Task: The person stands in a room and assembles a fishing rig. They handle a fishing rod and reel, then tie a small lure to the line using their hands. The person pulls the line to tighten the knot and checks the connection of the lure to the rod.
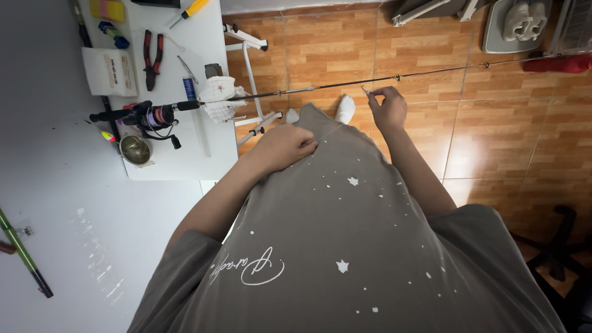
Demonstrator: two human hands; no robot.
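A thin dark fishing rod (320, 86) runs from its reel (154, 116) on the white table (209, 37) out over the wooden floor to the right. It rests on a white cloth (219, 95) at the table's edge. My right hand (387, 110) is just below the rod, with thumb and forefinger pinched on the fishing line and a small hook-like metal piece (365, 90) next to a rod guide. My left hand (285, 145) lies curled against my grey shirt (345, 246); nothing shows in it.
The table carries red-handled pliers (152, 58), a yellow-handled screwdriver (191, 9), a white box (111, 71), a small metal bowl (135, 149) and a float (108, 135). Another rod (24, 259) lies at the lower left. A chair base (555, 246) stands at the right.
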